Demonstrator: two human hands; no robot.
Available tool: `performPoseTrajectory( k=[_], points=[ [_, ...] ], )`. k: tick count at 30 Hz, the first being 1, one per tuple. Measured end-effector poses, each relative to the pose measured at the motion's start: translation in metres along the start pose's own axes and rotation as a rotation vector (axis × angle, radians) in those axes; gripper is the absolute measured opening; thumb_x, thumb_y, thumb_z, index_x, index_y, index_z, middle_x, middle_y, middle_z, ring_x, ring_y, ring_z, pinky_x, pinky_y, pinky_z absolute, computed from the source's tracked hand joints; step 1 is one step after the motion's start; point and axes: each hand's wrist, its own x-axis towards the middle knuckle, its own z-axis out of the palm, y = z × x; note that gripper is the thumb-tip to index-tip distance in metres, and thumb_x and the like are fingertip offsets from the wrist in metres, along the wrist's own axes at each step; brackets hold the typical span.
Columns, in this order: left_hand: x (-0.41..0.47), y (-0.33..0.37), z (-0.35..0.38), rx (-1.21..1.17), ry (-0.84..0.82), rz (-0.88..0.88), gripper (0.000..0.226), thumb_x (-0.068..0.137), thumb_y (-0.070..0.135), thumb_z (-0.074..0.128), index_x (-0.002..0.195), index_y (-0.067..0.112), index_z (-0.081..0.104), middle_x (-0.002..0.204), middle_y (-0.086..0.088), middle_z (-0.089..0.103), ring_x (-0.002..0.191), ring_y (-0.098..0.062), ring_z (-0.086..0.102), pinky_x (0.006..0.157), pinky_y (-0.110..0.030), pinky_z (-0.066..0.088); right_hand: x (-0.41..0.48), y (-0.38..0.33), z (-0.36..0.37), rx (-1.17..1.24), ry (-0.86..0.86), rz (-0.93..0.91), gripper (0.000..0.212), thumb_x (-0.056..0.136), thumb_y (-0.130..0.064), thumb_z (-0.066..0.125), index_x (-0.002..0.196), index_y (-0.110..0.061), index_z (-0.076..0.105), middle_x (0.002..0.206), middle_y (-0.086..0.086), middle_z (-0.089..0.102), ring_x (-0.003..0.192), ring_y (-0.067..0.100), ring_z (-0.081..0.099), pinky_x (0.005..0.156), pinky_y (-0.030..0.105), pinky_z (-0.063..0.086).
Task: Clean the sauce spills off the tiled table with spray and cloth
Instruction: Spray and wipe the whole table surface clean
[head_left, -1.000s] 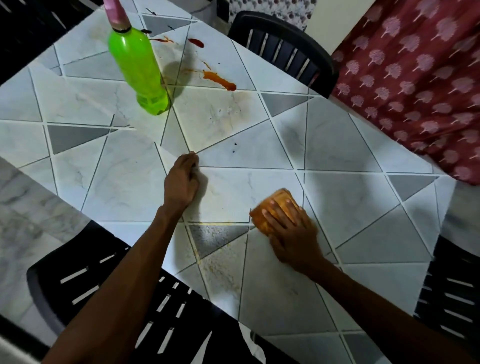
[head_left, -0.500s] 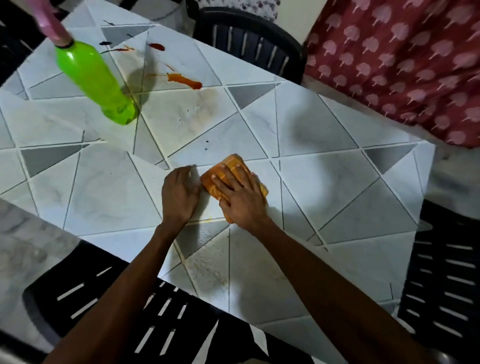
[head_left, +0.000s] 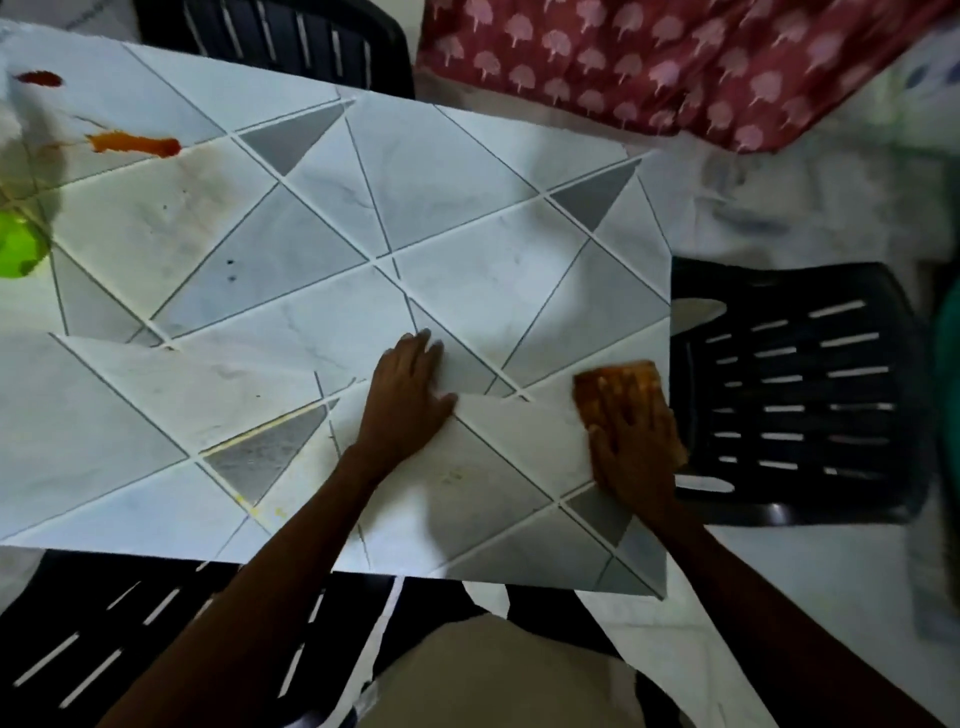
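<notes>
head view, wiping stroke at the right edge of the table. the right hand lies flat with its fingers straight and spread, pressing the orange cloth onto the tiles just beside the table's right edge; it grips nothing and bears down through palm and fingers. the left hand rests palm down on bare tile near the middle of the near side, fingers straight and together, holding nothing; it appears to brace the body.

judged practice for the step: keep the cloth flat under the whole hand, reverse the stroke before the cloth runs over the edge toward the black slatted chair, and overlap passes along the grout lines, where the faint yellowish marks near the front edge suggest residue collects.

condition of the work: the orange sauce streak and the red sauce blot lie unwiped at the far left, well apart from the cloth. the green bottle, cut off by the left frame edge so that its top is out of view, stands near them. a dull brownish film shows on the tiles beside the streak. the task therefore reads as only partly done.
</notes>
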Motion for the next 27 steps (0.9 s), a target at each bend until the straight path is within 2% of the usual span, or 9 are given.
performPoseTrajectory(
  k=[3, 9, 12, 17, 20, 23, 27],
  points=[
    [0.0, 0.026, 0.016, 0.001, -0.024, 0.022, 0.076, 0.081, 0.053, 0.052, 0.144, 0.01, 0.045, 0.154, -0.013, 0.038, 0.142, -0.036, 0.034, 0.114, -0.05, 0.033, 0.036, -0.042, -0.001, 0.051, 0.079, 0.095, 0.062, 0.097, -0.048, 0.036, 0.156, -0.029, 0.031, 0.162, 0.015, 0.027, 0.148, 0.041, 0.023, 0.118, 0.06, 0.02],
    [-0.008, 0.077, 0.054, 0.097, -0.085, 0.128, 0.085, 0.084, 0.066, 0.044, 0.152, 0.016, 0.034, 0.162, -0.008, 0.024, 0.15, -0.032, 0.019, 0.119, -0.051, 0.023, 0.129, -0.035, -0.021, 0.08, 0.113, -0.004, 0.065, 0.091, -0.052, 0.035, 0.153, -0.035, 0.037, 0.162, 0.004, 0.034, 0.147, 0.04, 0.03, 0.114, 0.065, 0.024],
    [-0.013, 0.098, 0.064, 0.087, -0.076, 0.049, 0.094, 0.081, 0.073, 0.039, 0.154, 0.015, 0.028, 0.163, -0.011, 0.018, 0.151, -0.034, 0.013, 0.12, -0.052, 0.018, 0.088, -0.024, -0.014, 0.112, 0.151, -0.021, 0.064, 0.092, -0.051, 0.041, 0.154, -0.035, 0.036, 0.162, 0.003, 0.033, 0.148, 0.037, 0.028, 0.115, 0.062, 0.025],
    [-0.017, 0.102, 0.073, 0.139, -0.041, -0.023, 0.098, 0.079, 0.076, 0.044, 0.155, 0.018, 0.022, 0.165, -0.006, 0.013, 0.152, -0.029, 0.006, 0.122, -0.05, 0.013, -0.071, 0.012, 0.017, 0.128, 0.168, 0.024, 0.067, 0.097, -0.05, 0.043, 0.159, -0.032, 0.024, 0.167, 0.004, 0.018, 0.154, 0.034, 0.013, 0.119, 0.058, 0.018],
    [-0.015, 0.102, 0.073, 0.123, -0.05, -0.061, 0.099, 0.076, 0.076, 0.047, 0.154, 0.02, 0.024, 0.165, -0.004, 0.014, 0.152, -0.028, 0.008, 0.121, -0.051, 0.014, -0.139, 0.028, 0.032, 0.139, 0.112, 0.013, 0.067, 0.097, -0.048, 0.046, 0.158, -0.028, 0.027, 0.167, 0.007, 0.017, 0.154, 0.036, 0.013, 0.116, 0.06, 0.025],
    [-0.012, 0.102, 0.074, 0.119, -0.037, -0.081, 0.1, 0.073, 0.076, 0.049, 0.153, 0.02, 0.026, 0.164, -0.005, 0.017, 0.152, -0.029, 0.01, 0.12, -0.053, 0.016, -0.127, 0.033, 0.031, 0.139, 0.083, -0.032, 0.07, 0.096, -0.049, 0.048, 0.159, -0.028, 0.025, 0.167, 0.009, 0.018, 0.154, 0.039, 0.011, 0.115, 0.059, 0.027],
    [-0.011, 0.1, 0.075, 0.1, -0.024, -0.074, 0.103, 0.072, 0.077, 0.051, 0.153, 0.019, 0.027, 0.164, -0.006, 0.018, 0.151, -0.031, 0.012, 0.119, -0.054, 0.019, -0.036, 0.028, 0.013, 0.145, 0.09, -0.05, 0.073, 0.093, -0.053, 0.043, 0.159, -0.03, 0.021, 0.167, 0.008, 0.018, 0.152, 0.041, 0.012, 0.116, 0.059, 0.025]
  ],
)
